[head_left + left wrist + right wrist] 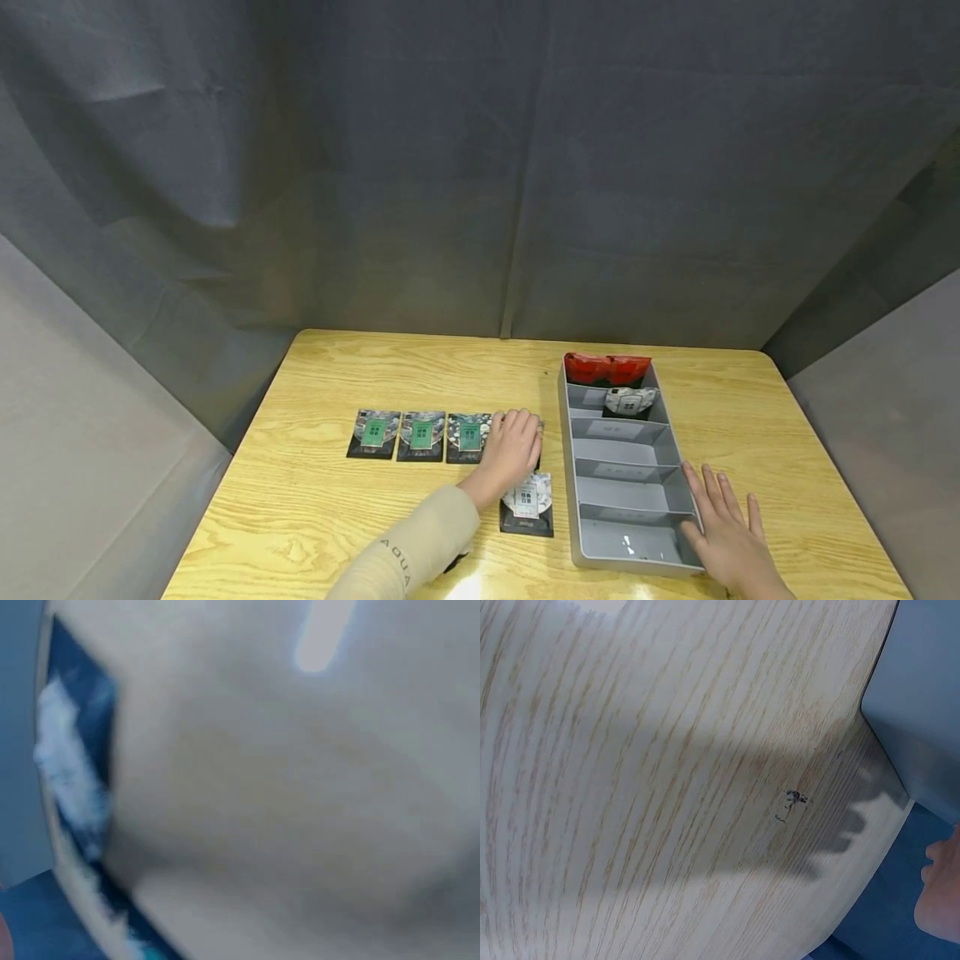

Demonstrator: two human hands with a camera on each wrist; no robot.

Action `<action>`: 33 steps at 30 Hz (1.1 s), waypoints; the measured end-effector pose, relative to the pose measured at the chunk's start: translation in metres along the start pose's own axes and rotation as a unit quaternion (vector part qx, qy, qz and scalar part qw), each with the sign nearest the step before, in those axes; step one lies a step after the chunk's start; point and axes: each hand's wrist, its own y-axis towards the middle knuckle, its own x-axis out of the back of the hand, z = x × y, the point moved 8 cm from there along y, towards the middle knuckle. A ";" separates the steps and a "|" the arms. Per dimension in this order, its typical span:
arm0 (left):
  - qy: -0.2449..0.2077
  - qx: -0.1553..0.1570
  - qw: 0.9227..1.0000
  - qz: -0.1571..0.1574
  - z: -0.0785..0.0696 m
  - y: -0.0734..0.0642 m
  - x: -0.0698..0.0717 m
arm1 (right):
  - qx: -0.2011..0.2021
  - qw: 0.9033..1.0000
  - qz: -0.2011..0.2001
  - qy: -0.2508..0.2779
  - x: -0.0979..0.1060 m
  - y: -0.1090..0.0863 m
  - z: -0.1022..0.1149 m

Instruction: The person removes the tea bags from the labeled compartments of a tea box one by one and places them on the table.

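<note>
My left hand point(512, 446) lies over a dark sachet in the row, most of it hidden beneath the fingers; I cannot tell whether they grip it. Left of this hand are three black sachets with green labels, the nearest being the speckled sachet point(468, 437). Just below the hand lies a white-and-black sachet point(527, 505), partly covered by the wrist. My right hand point(726, 533), fingers spread, touches the near right side of the grey divided box point(575, 500). In the right wrist view a bit of that hand point(941, 896) shows beside the box's corner.
Red sachets point(607, 367) stand in the box's far compartment. Another white-and-black sachet point(630, 402) stands in the compartment before it. Dividers split the box crosswise. Beyond the wooden table point(420, 367) hangs a dark grey curtain point(420, 208). The left wrist view is blurred.
</note>
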 end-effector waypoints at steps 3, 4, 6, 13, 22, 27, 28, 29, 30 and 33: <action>0.003 -0.005 1.000 0.001 -0.007 0.024 0.009 | 0.002 1.000 -0.005 -0.003 0.000 0.000 -0.001; 0.003 -0.010 1.000 0.003 -0.010 0.031 0.011 | 0.002 1.000 -0.007 -0.004 0.000 0.000 -0.001; 0.008 -0.024 1.000 0.014 -0.018 0.044 0.012 | 0.002 1.000 -0.009 -0.004 0.000 0.000 -0.001; 0.016 -0.065 0.997 0.045 -0.042 0.079 0.005 | 0.003 1.000 -0.007 -0.001 0.001 0.000 0.000; 0.006 -0.070 0.987 0.145 -0.063 0.101 -0.010 | 0.001 1.000 -0.006 -0.003 0.003 -0.003 0.001; 0.009 -0.059 0.982 0.178 -0.070 0.106 -0.015 | 0.004 1.000 -0.012 -0.005 0.003 -0.004 0.000; 0.008 -0.056 0.981 0.185 -0.071 0.107 -0.016 | 0.004 1.000 -0.014 -0.006 0.003 -0.003 0.000; 0.008 -0.053 0.980 0.191 -0.072 0.108 -0.017 | 0.005 1.000 -0.015 -0.007 0.003 -0.003 0.000; 0.010 -0.050 0.979 0.195 -0.073 0.109 -0.018 | 0.005 1.000 -0.018 -0.008 0.003 -0.003 0.000; 0.015 -0.046 0.977 0.209 -0.075 0.111 -0.020 | 0.007 1.000 -0.022 -0.011 0.002 -0.003 -0.001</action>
